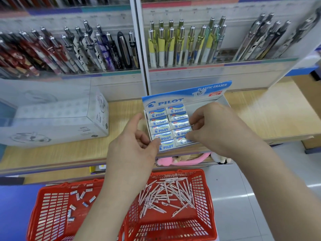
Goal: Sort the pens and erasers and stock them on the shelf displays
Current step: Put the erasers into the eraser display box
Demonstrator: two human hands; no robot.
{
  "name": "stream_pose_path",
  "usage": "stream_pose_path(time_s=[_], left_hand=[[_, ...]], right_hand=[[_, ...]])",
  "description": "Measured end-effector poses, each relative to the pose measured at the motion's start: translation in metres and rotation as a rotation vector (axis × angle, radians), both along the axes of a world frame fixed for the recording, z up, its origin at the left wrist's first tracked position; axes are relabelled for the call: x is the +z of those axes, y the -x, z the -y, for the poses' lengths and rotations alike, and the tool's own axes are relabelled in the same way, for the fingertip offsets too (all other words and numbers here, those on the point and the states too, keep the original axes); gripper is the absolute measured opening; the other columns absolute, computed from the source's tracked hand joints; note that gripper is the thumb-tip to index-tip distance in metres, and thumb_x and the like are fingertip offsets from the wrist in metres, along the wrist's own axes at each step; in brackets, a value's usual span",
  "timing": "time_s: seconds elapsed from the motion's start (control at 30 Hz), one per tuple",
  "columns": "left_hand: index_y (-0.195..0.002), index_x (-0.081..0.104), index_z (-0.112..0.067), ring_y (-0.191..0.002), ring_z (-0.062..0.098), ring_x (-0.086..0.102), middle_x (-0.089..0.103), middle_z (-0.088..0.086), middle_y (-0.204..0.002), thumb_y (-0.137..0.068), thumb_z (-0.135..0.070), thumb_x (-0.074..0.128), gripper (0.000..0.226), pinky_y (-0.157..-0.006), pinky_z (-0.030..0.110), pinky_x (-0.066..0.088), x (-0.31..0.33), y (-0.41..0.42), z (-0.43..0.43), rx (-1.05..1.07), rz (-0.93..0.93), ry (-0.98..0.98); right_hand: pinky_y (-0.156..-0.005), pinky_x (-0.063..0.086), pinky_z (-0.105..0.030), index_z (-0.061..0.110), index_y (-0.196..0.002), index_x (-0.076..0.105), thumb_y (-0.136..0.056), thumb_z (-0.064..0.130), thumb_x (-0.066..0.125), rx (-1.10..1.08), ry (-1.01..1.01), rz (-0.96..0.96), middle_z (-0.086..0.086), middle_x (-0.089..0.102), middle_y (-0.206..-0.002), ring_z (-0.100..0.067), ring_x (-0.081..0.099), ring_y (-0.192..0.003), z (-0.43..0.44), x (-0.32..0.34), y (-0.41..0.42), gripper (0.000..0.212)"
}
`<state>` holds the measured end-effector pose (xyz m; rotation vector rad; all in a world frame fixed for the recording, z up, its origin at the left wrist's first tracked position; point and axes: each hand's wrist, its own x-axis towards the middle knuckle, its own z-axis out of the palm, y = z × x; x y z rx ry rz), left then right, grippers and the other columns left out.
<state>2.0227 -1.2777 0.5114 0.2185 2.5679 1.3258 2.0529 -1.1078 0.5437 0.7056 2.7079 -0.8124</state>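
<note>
Since each of these erasers (159,130) is a small, light block in a glossy wrapper, it should be firm enough to pinch but liable to slide. The short ends look like the safest place to take one, with thumb and fingertip opposed.

From the head camera, they lie in two columns in an open cardboard box (187,94), which sits at the front edge of the wooden shelf (69,150). The left hand (133,150) is at the box's near left corner. Its thumb lies on the front eraser of the left column, and its fingers curl against the outside of the left wall, so it seems to steady the box. The right hand (220,129) hangs over the right column with its fingers curled narrow. Thumb and fingertips bracket one eraser there, apparently pinching it.

Below the shelf edge, more loose erasers (81,195) lie scattered in the left red basket (57,186). A heap of pale pens (165,193) fills the right basket (206,188).
</note>
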Motion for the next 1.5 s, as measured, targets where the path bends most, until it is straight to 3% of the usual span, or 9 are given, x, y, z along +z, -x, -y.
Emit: stream_pose_path(time_s=[0.23, 0.33, 0.4, 0.6, 0.77, 0.9, 1.23, 1.37, 1.5], left_hand=[[-0.134, 0.046, -0.036, -0.065, 0.029, 0.067, 0.056, -0.011, -0.065, -0.079, -0.017, 0.073, 0.064, -0.073, 0.047, 0.055, -0.001, 0.004, 0.001, 0.008, 0.116, -0.086], [-0.124, 0.053, -0.043, -0.067, 0.034, 0.066, 0.053, -0.01, -0.061, -0.08, -0.015, 0.072, 0.056, -0.071, 0.049, 0.054, -0.001, 0.006, 0.002, -0.022, 0.142, -0.105], [-0.105, 0.055, -0.057, -0.066, 0.034, 0.065, 0.051, -0.01, -0.06, -0.08, -0.014, 0.072, 0.052, -0.07, 0.051, 0.054, -0.002, 0.006, 0.002, -0.043, 0.131, -0.115], [-0.113, 0.055, -0.046, -0.053, 0.012, 0.055, 0.05, -0.012, -0.057, -0.081, -0.01, 0.072, 0.051, -0.066, 0.043, 0.059, -0.01, 0.006, 0.005, -0.027, 0.165, -0.231], [-0.112, 0.066, -0.018, -0.058, 0.011, 0.066, 0.066, -0.002, -0.067, -0.088, -0.012, 0.062, 0.025, -0.058, 0.019, 0.054, -0.003, -0.007, 0.026, 0.087, 0.12, -0.287], [-0.091, 0.071, -0.024, -0.056, 0.008, 0.065, 0.068, -0.004, -0.068, -0.09, -0.004, 0.055, 0.026, -0.056, 0.016, 0.053, 0.003, -0.027, 0.077, 0.182, 0.072, -0.259], [-0.074, 0.065, -0.038, -0.072, -0.007, 0.06, 0.068, -0.019, -0.071, -0.086, 0.0, 0.057, 0.041, -0.068, 0.01, 0.046, -0.059, -0.091, 0.246, 0.407, 0.164, 0.148], [-0.084, 0.072, -0.024, -0.073, 0.008, 0.061, 0.065, -0.017, -0.078, -0.087, -0.002, 0.057, 0.027, -0.077, 0.031, 0.051, -0.103, -0.109, 0.322, 0.474, 0.252, 0.232], [-0.091, 0.073, -0.021, -0.08, 0.013, 0.061, 0.065, -0.009, -0.083, -0.088, -0.005, 0.055, 0.023, -0.073, 0.025, 0.045, -0.157, -0.115, 0.4, 0.492, 0.305, 0.299]], right_hand=[[-0.071, 0.043, -0.022, 0.027, -0.114, 0.06, -0.081, 0.021, 0.072, 0.014, 0.204, -0.022, 0.014, 0.065, -0.08, -0.008, 0.061, -0.085, -0.008, -0.003, 0.004, 0.036], [-0.057, 0.038, -0.005, 0.032, -0.11, 0.064, -0.084, 0.015, 0.067, 0.091, 0.292, -0.032, 0.028, 0.057, -0.055, 0.012, 0.055, -0.06, -0.011, -0.007, 0.007, 0.031], [-0.061, 0.042, -0.013, 0.029, -0.097, 0.066, -0.085, 0.014, 0.064, 0.108, 0.272, -0.044, 0.02, 0.059, -0.059, 0.004, 0.056, -0.062, -0.013, -0.01, 0.007, 0.019], [-0.081, 0.056, -0.049, 0.023, -0.082, 0.076, -0.086, 0.01, 0.053, -0.063, 0.313, -0.1, -0.005, 0.074, -0.078, -0.031, 0.068, -0.084, -0.011, -0.007, 0.0, 0.027], [-0.073, 0.051, -0.039, 0.006, -0.081, 0.07, -0.086, 0.01, 0.055, -0.096, 0.184, -0.32, -0.013, 0.068, -0.075, -0.028, 0.063, -0.08, -0.001, 0.005, -0.017, 0.017], [-0.068, 0.057, -0.025, 0.023, -0.079, 0.072, -0.089, 0.004, 0.054, -0.156, 0.459, -0.457, 0.006, 0.073, -0.073, -0.007, 0.065, -0.064, 0.024, 0.022, -0.027, 0.027], [-0.068, 0.053, -0.029, 0.027, -0.082, 0.072, -0.084, 0.015, 0.065, 0.337, 0.538, -0.196, 0.008, 0.071, -0.071, -0.01, 0.065, -0.066, 0.166, -0.03, -0.028, 0.014], [-0.061, 0.041, -0.008, 0.027, -0.084, 0.071, -0.085, 0.011, 0.065, 0.428, 0.443, -0.084, 0.008, 0.067, -0.071, -0.005, 0.06, -0.067, 0.24, -0.074, -0.023, 0.017], [-0.071, 0.047, -0.022, 0.031, -0.089, 0.068, -0.085, 0.008, 0.064, 0.423, 0.426, -0.013, 0.012, 0.066, -0.075, -0.006, 0.061, -0.069, 0.319, -0.143, -0.021, 0.024]])
